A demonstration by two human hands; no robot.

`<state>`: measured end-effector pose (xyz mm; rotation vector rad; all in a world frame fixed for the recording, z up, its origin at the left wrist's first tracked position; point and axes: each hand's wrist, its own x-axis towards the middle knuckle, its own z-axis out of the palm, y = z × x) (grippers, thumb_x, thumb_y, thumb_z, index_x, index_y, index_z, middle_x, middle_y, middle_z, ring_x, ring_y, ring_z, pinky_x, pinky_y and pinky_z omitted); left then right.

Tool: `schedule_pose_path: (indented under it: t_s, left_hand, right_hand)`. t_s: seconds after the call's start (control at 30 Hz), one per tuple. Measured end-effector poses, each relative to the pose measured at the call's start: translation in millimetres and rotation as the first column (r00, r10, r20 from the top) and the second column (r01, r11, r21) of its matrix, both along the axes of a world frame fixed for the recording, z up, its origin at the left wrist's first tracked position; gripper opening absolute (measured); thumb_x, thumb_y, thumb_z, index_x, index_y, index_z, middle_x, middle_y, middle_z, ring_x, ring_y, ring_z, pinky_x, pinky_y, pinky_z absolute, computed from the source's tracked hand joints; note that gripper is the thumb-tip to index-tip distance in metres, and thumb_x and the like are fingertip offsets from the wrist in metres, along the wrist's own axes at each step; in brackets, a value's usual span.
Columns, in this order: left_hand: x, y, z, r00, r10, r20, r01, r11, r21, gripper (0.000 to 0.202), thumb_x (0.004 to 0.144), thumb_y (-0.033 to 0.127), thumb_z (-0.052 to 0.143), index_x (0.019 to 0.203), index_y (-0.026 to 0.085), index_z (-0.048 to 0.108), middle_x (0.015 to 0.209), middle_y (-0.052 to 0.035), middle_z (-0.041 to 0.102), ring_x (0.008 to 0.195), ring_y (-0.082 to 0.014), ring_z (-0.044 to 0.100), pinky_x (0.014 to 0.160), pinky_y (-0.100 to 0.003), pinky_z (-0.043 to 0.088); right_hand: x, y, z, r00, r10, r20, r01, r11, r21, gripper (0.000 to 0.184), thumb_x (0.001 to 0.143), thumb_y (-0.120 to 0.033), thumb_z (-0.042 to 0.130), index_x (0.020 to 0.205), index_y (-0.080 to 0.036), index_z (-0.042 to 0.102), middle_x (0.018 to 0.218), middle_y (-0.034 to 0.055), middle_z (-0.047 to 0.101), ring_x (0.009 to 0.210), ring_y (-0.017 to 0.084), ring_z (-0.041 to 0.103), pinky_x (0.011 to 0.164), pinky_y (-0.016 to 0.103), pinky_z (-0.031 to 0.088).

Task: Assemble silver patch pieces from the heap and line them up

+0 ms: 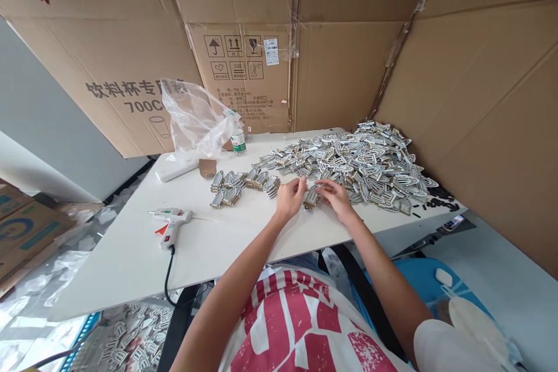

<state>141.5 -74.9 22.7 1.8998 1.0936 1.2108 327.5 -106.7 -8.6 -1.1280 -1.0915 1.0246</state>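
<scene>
My left hand [290, 196] and my right hand [335, 196] meet over the white table [131, 256], fingers pinched on a small stack of flat silver-and-gold patches [311, 197] held between them. Just beyond my hands spreads a large loose heap of the same patches [370, 165]. To the left of my hands lie several short neat stacks of patches [242, 183] in a row.
A white glue gun [170, 224] with a black cord lies on the table's left part. Behind it are a clear plastic bag [196, 119], a small bottle [238, 140] and a white power strip [176, 168]. Cardboard sheets [349, 70] wall the back and right. More patches fill a bin [131, 337] under the table.
</scene>
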Motion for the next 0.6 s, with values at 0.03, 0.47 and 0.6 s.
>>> schedule_pose_path:
  t_s: [0.03,0.47,0.6]
  left_hand:
    - [0.1,-0.3,0.2,1.0,0.001,-0.001,-0.001,1.0,0.003,0.067,0.107,0.07,0.041,0.071,0.021,0.069,0.06,-0.0008,0.061,0.055,-0.0148,0.047,0.061,-0.031,0.033]
    - [0.6,-3.2,2.2,1.0,0.0,-0.009,0.0,1.0,-0.008,0.067,0.108,0.068,0.04,0.072,0.02,0.07,0.058,0.0004,0.057,0.055,-0.0145,0.047,0.061,-0.03,0.032]
    - [0.4,-2.8,3.1,1.0,-0.003,-0.01,0.003,1.0,0.001,0.065,0.108,0.067,0.04,0.072,0.021,0.07,0.058,0.0005,0.056,0.055,-0.0147,0.047,0.062,-0.03,0.032]
  right_hand:
    - [0.0,-0.1,-0.4,1.0,0.006,0.005,-0.006,1.0,0.001,0.046,0.071,-0.056,0.094,0.102,-0.025,0.08,0.071,-0.0017,0.066,0.053,0.012,0.041,0.052,0.03,0.028]
    - [2.3,1.5,-6.5,0.991,-0.047,0.128,0.039,0.997,0.068,0.041,0.077,-0.055,0.089,0.104,-0.026,0.081,0.079,0.0003,0.066,0.062,0.016,0.049,0.055,0.03,0.038]
    - [3.4,2.3,-8.8,0.977,-0.062,0.204,0.041,0.993,0.107,0.036,0.081,-0.052,0.086,0.104,-0.025,0.081,0.08,0.0002,0.065,0.062,0.016,0.047,0.056,0.03,0.036]
